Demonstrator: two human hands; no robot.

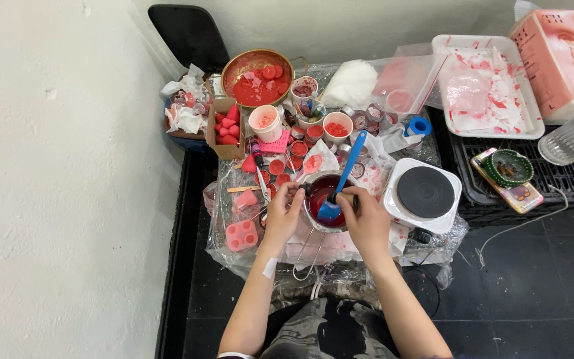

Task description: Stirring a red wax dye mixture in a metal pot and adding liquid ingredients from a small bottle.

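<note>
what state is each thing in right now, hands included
left hand: gripping the pot's rim
right hand: closed on a small dark tool
small pot: holds dark red liquid
blue spatula: leaning in the pot
hot plate: nothing on it
brass bowl: holds red pieces

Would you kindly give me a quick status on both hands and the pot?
Left hand at small pot rim. Right hand gripping its handle. Blue spatula resting in red liquid. Nothing blocking.
</note>
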